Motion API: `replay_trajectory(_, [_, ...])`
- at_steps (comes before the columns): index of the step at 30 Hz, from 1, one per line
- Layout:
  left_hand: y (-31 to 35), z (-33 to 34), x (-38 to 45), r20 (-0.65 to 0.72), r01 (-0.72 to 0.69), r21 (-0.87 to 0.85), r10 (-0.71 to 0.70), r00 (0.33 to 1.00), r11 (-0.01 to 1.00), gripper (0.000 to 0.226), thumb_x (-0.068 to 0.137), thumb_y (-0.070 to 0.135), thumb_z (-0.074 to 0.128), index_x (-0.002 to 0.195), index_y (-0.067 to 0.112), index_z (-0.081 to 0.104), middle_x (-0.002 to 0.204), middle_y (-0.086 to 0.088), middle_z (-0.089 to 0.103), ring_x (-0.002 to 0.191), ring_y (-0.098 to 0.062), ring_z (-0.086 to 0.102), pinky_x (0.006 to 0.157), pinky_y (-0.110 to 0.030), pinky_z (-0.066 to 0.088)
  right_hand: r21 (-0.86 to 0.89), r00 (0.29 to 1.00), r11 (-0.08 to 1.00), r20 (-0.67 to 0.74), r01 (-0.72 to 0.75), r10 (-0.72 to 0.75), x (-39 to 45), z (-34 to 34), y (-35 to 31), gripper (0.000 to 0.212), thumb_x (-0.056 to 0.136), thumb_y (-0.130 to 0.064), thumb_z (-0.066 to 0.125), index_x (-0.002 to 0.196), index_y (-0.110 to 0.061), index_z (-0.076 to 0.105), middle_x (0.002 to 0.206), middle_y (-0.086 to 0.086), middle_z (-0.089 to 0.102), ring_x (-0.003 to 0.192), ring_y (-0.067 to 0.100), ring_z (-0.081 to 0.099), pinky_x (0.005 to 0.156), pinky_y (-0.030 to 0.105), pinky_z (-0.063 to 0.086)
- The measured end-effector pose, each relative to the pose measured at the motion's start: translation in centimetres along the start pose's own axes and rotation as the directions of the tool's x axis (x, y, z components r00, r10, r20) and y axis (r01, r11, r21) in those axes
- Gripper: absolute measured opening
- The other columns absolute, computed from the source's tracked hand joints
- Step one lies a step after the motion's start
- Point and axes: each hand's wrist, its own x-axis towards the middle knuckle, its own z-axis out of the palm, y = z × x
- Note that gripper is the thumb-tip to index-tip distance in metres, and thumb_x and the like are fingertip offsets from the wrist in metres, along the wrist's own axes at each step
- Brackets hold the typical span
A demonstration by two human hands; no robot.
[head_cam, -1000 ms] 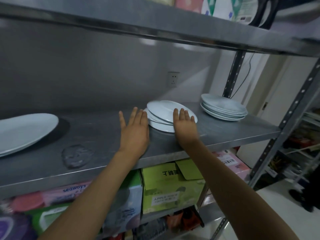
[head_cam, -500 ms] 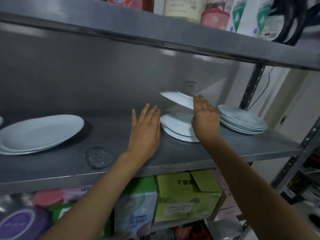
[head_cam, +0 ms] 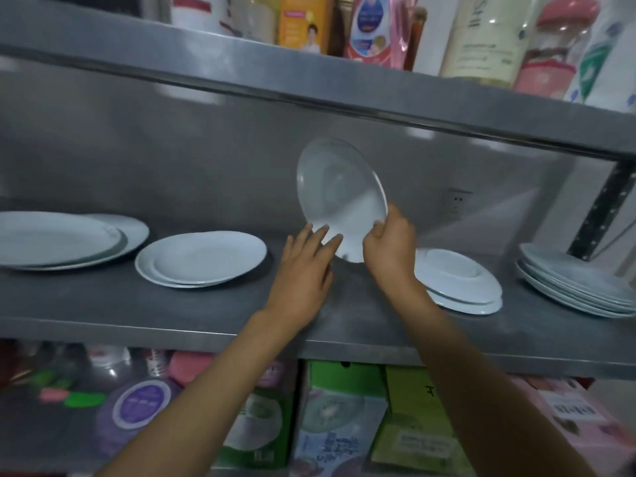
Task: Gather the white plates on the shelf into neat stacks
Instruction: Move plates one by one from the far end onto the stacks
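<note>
Plate now lifted off the small stack, tilted near upright above the shelf; half a second ago barely raised. Pinched at lower rim by right hand; left hand under it, fingers straight, slightly spread, touching. Probably bound for the stack at left; far-right stack untouched.

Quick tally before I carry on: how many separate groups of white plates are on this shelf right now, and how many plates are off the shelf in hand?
Plate groups resting on the shelf: 4 (far-left pile, left-centre pile, right-centre pile, far-right stack)
Plates in hand: 1 (tilted plate, right hand grips its lower edge, left hand fingers touch it)
Total: 5
</note>
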Motion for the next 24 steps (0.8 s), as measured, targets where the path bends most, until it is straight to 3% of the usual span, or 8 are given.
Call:
replay_trajectory(4, [-2.4,-2.1,-0.9,-0.060,0.020,0.024,-0.019,0.998,1.000,0.052,0.088,0.014,0.061,0.137,0.017,0.046,0.145,-0.009,0.042,0.139,-0.031,0.029,0.113,-0.052,0.021,0.224,0.986,0.960,0.064,-0.166,0.155,-0.4,2.9,-2.9,0.028,0.087,0.000,0.045,0.112,-0.002,0.058,0.105,0.017,0.067,0.099,0.034,0.062,0.085,0.038,0.051])
replay_trajectory(8, [-4.4,-4.5,-1.9,-0.137,0.106,-0.051,-0.112,0.984,0.993,0.040,0.093,0.026,0.058,0.132,0.016,0.052,0.140,-0.006,0.050,0.136,-0.026,0.034,0.115,-0.041,0.016,0.539,0.923,0.749,0.215,-0.386,0.320,-1.5,5.8,-6.1,0.040,0.077,0.006,0.044,0.110,-0.005,0.064,0.099,0.010,0.070,0.095,0.028,0.068,0.079,0.035,0.057])
replay_trajectory(12, [-7.4,-7.4,-3.2,-0.249,0.143,0.064,-0.123,0.961,0.988,0.022,0.091,0.030,0.060,0.107,0.017,0.068,0.117,-0.001,0.064,0.125,-0.027,0.046,0.113,-0.048,0.018,0.670,0.839,0.506,0.421,-0.543,0.344,-3.1,8.2,-9.5,0.043,0.081,0.014,0.039,0.112,-0.007,0.060,0.098,0.009,0.067,0.086,0.025,0.066,0.066,0.038,0.060])
replay_trajectory(14, [-8.9,-9.0,-3.8,-0.273,0.198,0.162,-0.149,0.950,0.967,0.023,0.090,0.036,0.056,0.097,0.019,0.070,0.108,0.002,0.067,0.119,-0.026,0.050,0.103,-0.058,0.028,0.683,0.804,0.424,0.503,-0.595,0.318,-3.8,9.2,-11.0,0.039,0.083,0.016,0.039,0.107,-0.008,0.058,0.094,0.010,0.065,0.081,0.026,0.064,0.062,0.038,0.059])
replay_trajectory(16, [-10.4,-10.6,-4.4,-0.295,0.192,0.173,-0.135,0.946,0.966,0.028,0.090,0.037,0.053,0.092,0.016,0.071,0.098,0.001,0.069,0.107,-0.027,0.055,0.093,-0.056,0.038,0.682,0.773,0.364,0.570,-0.634,0.279,-4.4,10.5,-12.5,0.037,0.084,0.017,0.040,0.107,-0.006,0.057,0.091,0.010,0.065,0.080,0.027,0.064,0.061,0.038,0.059])
replay_trajectory(20, [-12.9,-13.8,-5.6,-0.425,0.182,0.098,-0.124,0.897,0.978,0.022,0.089,0.026,0.061,0.091,0.007,0.071,0.087,-0.006,0.068,0.087,-0.026,0.057,0.083,-0.034,0.044,0.676,0.747,0.356,0.657,-0.645,0.106,-5.1,13.3,-15.1,0.029,0.090,0.005,0.052,0.117,-0.004,0.059,0.105,0.013,0.069,0.089,0.028,0.069,0.061,0.034,0.060])
replay_trajectory(22, [-14.3,-15.5,-6.2,-0.491,0.231,0.060,-0.172,0.854,0.971,0.017,0.087,0.023,0.066,0.089,0.007,0.072,0.085,-0.006,0.069,0.084,-0.024,0.058,0.078,-0.026,0.041,0.656,0.768,0.479,0.637,-0.584,0.064,-5.3,14.8,-16.5,0.011,0.093,-0.012,0.058,0.102,-0.007,0.064,0.093,0.009,0.069,0.081,0.023,0.068,0.068,0.034,0.059])
replay_trajectory(24, [-16.0,-16.8,-6.5,-0.506,0.289,0.022,-0.238,0.829,0.957,0.017,0.087,0.025,0.065,0.087,0.009,0.072,0.084,-0.004,0.070,0.084,-0.023,0.058,0.077,-0.027,0.041,0.617,0.850,0.658,0.523,-0.431,0.066,-5.5,16.1,-17.6,0.019,0.093,-0.026,0.059,0.083,-0.009,0.060,0.075,0.004,0.060,0.070,0.019,0.058,0.070,0.036,0.052])
